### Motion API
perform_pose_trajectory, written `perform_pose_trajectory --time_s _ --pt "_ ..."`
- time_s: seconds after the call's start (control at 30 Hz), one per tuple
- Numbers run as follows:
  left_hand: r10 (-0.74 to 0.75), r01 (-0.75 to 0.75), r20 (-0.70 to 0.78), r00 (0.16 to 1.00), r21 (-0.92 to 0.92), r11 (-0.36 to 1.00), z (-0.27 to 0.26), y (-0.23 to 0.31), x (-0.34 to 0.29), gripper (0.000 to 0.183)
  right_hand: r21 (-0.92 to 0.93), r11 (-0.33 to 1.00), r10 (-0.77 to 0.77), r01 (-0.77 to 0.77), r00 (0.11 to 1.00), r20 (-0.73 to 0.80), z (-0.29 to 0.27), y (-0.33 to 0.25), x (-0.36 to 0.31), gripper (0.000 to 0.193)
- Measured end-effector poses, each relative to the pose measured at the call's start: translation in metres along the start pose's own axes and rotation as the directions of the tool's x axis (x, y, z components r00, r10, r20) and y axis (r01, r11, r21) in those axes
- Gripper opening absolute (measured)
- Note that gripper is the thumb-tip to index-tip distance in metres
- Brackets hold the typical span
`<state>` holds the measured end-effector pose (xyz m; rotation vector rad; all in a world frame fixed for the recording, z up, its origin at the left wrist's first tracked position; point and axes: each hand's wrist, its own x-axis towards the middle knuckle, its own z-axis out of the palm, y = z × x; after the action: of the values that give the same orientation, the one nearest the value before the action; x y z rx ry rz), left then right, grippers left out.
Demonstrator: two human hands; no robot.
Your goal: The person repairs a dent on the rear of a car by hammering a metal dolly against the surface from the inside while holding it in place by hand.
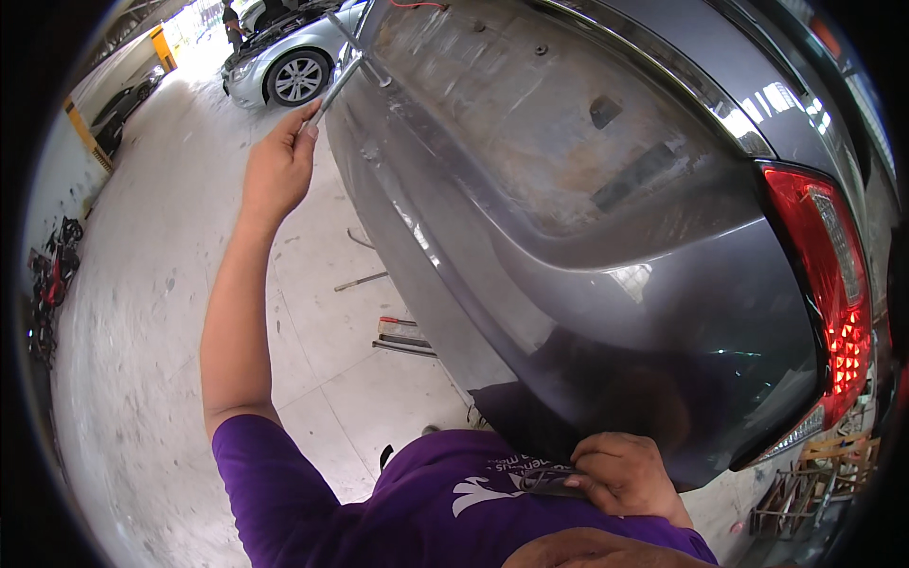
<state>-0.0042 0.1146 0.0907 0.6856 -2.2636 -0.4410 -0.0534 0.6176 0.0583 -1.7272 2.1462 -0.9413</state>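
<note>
Spreading pale and scuffed as floor [170,322] | carrying silver car [254,68] toward far edge | holding dark-and-red clutter [57,279] along left edge | bearing thin rod [362,281], dark bars [405,349], red-tipped bar [398,322] mid-floor | supporting rusty metal frames [805,492] near right edge

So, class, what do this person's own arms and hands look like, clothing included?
The left hand and right hand are bare, with no glove or watch showing. The left sleeve is short and purple, leaving the forearm uncovered. The right sleeve's end is hard to make out.
</note>
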Motion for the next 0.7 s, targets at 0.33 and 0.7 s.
perform_pose_trajectory --time_s 0.33,0.7 --pt "-0.013 0.012 0.013 1.0 0.038 0.999 0.006 -0.008 0.001 0.036 0.009 0.999 0.042 -0.042 0.999 0.017 0.0 -0.002 -0.002 0.017" --pt "0.027 -0.03 -0.131 0.991 -0.02 0.999 0.007 -0.008 -0.001 0.037 -0.005 0.999 0.044 -0.044 0.999 0.027 0.0 -0.004 0.0 0.017"
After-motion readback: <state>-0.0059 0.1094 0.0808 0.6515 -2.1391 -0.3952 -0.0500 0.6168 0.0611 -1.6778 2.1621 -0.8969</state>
